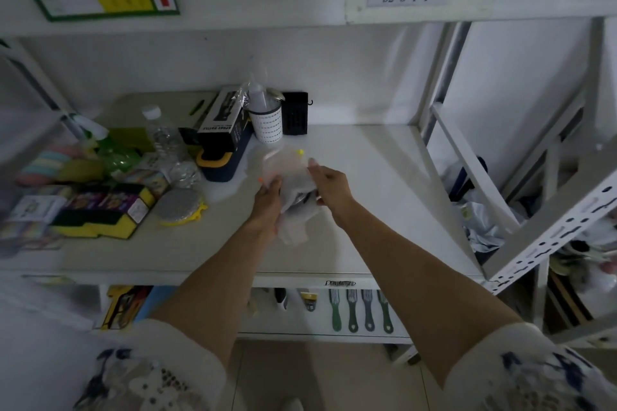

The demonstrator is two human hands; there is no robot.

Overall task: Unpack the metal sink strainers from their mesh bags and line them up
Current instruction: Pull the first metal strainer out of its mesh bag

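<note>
Both forearms are bare from the elbows down to the left hand [267, 202] and the right hand [330, 185]. Short white fabric sleeves [160, 367] with a dark blue printed pattern and openwork lace patches cover the upper arms.

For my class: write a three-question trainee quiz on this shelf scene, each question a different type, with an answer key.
1. True or false: both hands hold the mesh bag.
2. Which stands nearest the back wall? A) white cup B) round scrubber C) clear bottle
3. Fill in: the shelf area right of the right hand holds ___ unpacked strainers.

Key: 1 true, as the left hand grips it too; 2 A; 3 no.
</note>
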